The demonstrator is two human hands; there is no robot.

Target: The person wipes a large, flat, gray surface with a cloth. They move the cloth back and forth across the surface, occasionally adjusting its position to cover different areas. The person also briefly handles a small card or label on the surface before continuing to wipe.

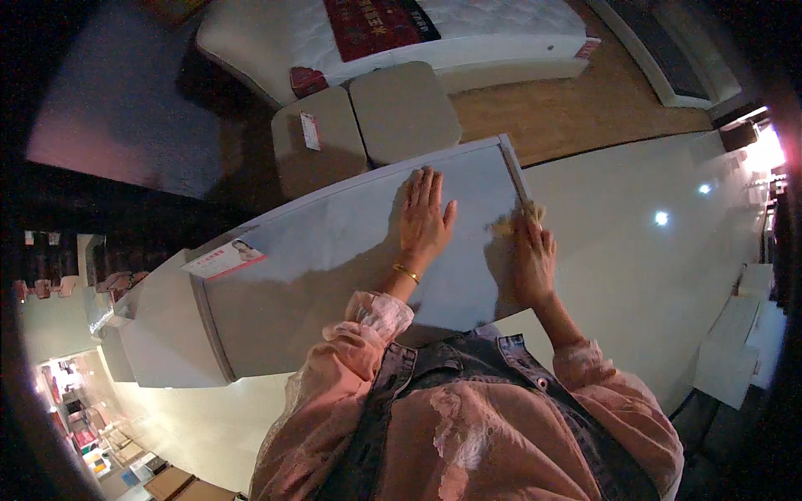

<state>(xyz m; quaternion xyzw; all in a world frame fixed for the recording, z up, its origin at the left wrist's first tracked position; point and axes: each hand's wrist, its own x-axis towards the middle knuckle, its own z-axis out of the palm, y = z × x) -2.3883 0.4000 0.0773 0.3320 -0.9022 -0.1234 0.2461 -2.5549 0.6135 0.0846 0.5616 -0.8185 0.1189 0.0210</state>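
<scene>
My left hand (427,219) lies palm down on the glossy pale top of a long, low cabinet (351,216). Its fingers point toward the far side, and it grips nothing. At the cabinet's right end, my right hand (536,257) holds a small tan cleaning item (532,214) against the raised edge. Whether this is a brush or a cloth cannot be made out, since the fingers hide part of it. A printed card (224,258) rests toward the left end of the top.
Beyond the cabinet stand two beige upholstered stools (404,113), one bearing a card (309,131). Behind them is a bed with a white mattress (501,28). Glossy floor tiles (614,250) run to the right, toward white furniture (727,351).
</scene>
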